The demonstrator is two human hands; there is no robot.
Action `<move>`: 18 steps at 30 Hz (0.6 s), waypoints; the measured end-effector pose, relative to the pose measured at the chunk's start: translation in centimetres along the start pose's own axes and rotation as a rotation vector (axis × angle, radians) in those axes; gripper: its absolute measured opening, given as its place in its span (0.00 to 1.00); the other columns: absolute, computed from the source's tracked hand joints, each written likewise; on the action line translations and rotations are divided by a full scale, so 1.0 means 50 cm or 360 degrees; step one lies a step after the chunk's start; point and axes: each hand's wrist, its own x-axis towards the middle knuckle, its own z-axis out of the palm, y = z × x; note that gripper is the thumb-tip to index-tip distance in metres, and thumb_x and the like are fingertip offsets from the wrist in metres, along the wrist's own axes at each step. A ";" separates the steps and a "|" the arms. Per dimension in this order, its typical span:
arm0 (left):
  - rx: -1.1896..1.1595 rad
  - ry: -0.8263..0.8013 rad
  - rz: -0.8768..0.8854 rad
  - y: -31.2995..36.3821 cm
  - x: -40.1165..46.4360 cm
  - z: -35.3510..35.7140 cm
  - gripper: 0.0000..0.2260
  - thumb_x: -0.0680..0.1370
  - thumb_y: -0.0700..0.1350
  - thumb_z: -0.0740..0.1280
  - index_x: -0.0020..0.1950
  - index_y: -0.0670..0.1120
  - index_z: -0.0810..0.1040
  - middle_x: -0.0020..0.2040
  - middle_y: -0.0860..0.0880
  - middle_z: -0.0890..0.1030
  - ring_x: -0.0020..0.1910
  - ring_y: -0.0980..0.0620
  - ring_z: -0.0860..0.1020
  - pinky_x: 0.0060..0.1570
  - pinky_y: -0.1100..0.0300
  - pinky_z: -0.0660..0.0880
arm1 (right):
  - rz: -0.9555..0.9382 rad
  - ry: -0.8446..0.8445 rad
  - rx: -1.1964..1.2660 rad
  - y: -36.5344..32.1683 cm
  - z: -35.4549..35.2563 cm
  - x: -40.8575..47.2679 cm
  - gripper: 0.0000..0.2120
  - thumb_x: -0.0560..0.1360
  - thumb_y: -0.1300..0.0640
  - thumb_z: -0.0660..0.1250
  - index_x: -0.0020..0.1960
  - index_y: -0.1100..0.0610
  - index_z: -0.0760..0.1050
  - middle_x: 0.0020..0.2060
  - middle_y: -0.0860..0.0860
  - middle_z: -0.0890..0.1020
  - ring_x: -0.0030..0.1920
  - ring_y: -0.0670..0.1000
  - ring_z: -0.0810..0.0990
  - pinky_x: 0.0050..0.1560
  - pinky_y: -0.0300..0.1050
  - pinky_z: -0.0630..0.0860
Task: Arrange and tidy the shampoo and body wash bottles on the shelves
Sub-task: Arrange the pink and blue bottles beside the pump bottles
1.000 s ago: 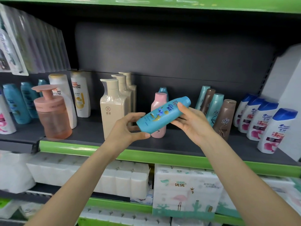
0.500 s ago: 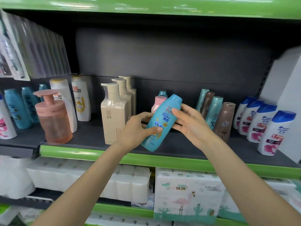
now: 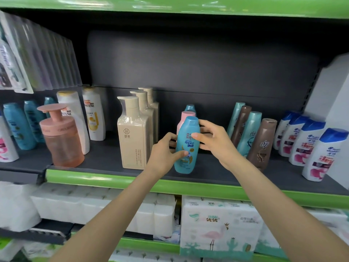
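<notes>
Near the front edge of the dark shelf [image 3: 105, 157], about midway along it, a blue Rejoice bottle [image 3: 187, 146] stood upright with its label facing out and its base on or just above the shelf; which, I could not tell. Directly behind it a pink bottle [image 3: 186, 115] and another blue cap lined up toward the back wall. Bare shelf lay open on both sides: a gap to the left before the row of cream pump bottles [image 3: 132, 133], and a wider one to the right before the teal and brown bottles [image 3: 261, 142]. The green lip [image 3: 113, 179] ran just below the bottle's base.

Both forearms reached up from below. The left hand [image 3: 164, 152] had its grip closed on the bottle's lower left side, thumb across the front label and fingers around the back. The right hand [image 3: 215, 140] held the upper right side, thumb on the front, fingers spread behind near the cap.
</notes>
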 end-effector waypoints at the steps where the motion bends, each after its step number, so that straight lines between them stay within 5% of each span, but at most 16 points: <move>1: 0.0016 -0.0012 0.0002 -0.003 0.002 0.001 0.17 0.71 0.43 0.73 0.57 0.45 0.73 0.51 0.50 0.80 0.45 0.55 0.79 0.38 0.71 0.75 | 0.0005 -0.0004 -0.0009 0.006 0.000 0.001 0.16 0.76 0.65 0.66 0.62 0.52 0.74 0.48 0.52 0.81 0.50 0.48 0.83 0.51 0.47 0.81; 7: 0.0083 -0.0067 0.0023 -0.008 0.005 0.009 0.18 0.73 0.43 0.72 0.60 0.45 0.71 0.48 0.51 0.79 0.44 0.56 0.77 0.35 0.71 0.74 | 0.0048 -0.0016 0.0011 0.025 -0.002 -0.004 0.18 0.76 0.66 0.64 0.65 0.55 0.73 0.45 0.48 0.80 0.44 0.39 0.82 0.41 0.34 0.79; 13: 0.0103 -0.0072 0.0020 -0.017 0.005 0.007 0.18 0.73 0.43 0.72 0.60 0.46 0.71 0.47 0.51 0.79 0.42 0.58 0.77 0.34 0.75 0.73 | 0.0047 0.0031 -0.0078 0.033 0.001 -0.005 0.15 0.76 0.64 0.67 0.58 0.48 0.74 0.48 0.49 0.81 0.50 0.47 0.82 0.48 0.41 0.81; 18: 0.0118 -0.0081 0.0040 -0.014 0.009 0.000 0.15 0.74 0.45 0.71 0.58 0.47 0.72 0.47 0.53 0.78 0.39 0.62 0.77 0.33 0.76 0.72 | 0.0090 0.0032 -0.0103 0.030 -0.009 -0.008 0.14 0.75 0.62 0.68 0.60 0.53 0.75 0.48 0.49 0.81 0.49 0.45 0.81 0.48 0.42 0.81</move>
